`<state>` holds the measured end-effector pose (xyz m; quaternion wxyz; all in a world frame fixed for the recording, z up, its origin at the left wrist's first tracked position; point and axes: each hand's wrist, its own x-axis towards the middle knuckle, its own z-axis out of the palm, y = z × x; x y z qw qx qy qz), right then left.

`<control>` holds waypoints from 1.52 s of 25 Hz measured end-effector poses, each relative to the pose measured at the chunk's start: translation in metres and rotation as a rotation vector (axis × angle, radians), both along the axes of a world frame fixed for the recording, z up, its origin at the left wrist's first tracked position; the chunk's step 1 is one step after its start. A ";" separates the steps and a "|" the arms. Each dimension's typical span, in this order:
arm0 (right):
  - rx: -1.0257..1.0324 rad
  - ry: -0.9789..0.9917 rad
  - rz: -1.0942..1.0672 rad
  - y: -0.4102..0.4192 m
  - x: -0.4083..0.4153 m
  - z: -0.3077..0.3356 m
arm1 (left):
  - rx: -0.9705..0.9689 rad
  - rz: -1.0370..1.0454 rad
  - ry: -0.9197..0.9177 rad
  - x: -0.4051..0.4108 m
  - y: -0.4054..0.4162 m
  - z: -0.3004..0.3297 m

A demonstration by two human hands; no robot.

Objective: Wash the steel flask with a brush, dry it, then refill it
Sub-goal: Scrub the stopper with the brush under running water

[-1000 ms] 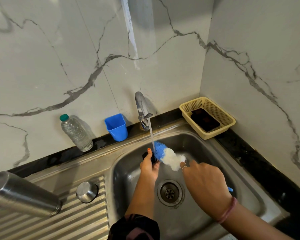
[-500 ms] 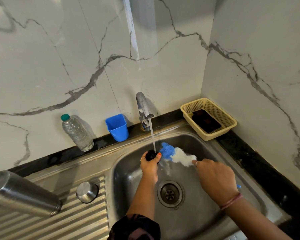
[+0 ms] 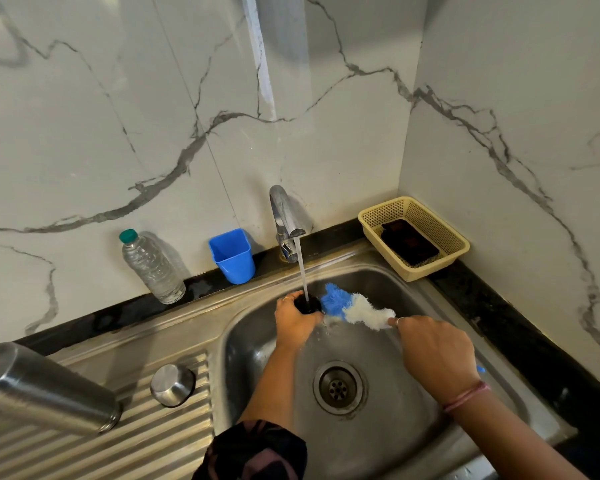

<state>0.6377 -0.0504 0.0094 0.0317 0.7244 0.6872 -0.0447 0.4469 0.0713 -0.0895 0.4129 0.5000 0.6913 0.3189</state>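
The steel flask (image 3: 45,389) lies on its side on the drainboard at the far left, and a small round steel cap (image 3: 172,384) sits next to it. Over the sink (image 3: 378,434), my left hand (image 3: 297,318) grips a small black lid (image 3: 310,304) under the water running from the tap (image 3: 284,216). A bottle brush (image 3: 355,306) with blue and white bristles is gripped by its handle in my right hand (image 3: 435,351). Its blue tip is right beside the black lid.
A clear water bottle (image 3: 152,266) with a green cap and a blue plastic cup (image 3: 232,255) stand along the back wall. A yellow mesh basket (image 3: 413,216) with a dark object inside sits in the right corner. The drain (image 3: 338,387) is open below my hands.
The black lid has moved right into the water stream. My right hand has drawn the brush back to the right, so its blue tip now sits beside the lid.
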 end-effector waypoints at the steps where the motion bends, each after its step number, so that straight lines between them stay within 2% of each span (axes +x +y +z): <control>1: 0.004 0.005 -0.004 0.000 0.000 0.000 | 0.009 -0.033 0.035 -0.002 0.001 0.007; 8: 0.037 0.041 -0.030 0.002 0.008 -0.001 | -0.001 -0.215 0.046 -0.016 0.030 0.040; 18: 0.016 0.065 -0.052 0.009 0.010 -0.008 | -0.022 -0.191 -0.038 -0.012 0.057 0.049; 25: 0.021 0.066 -0.050 0.012 0.015 -0.004 | -0.045 -0.262 0.045 -0.002 0.058 0.062; 29: 0.008 0.048 -0.060 0.012 0.018 -0.007 | -0.007 -0.273 0.026 -0.005 0.048 0.058; 33: 0.027 0.062 -0.048 0.009 0.018 -0.011 | 0.069 -0.175 0.039 -0.006 0.024 0.051; 38: 0.044 0.138 -0.048 0.001 0.024 -0.019 | 0.036 0.058 -0.148 -0.012 -0.020 0.045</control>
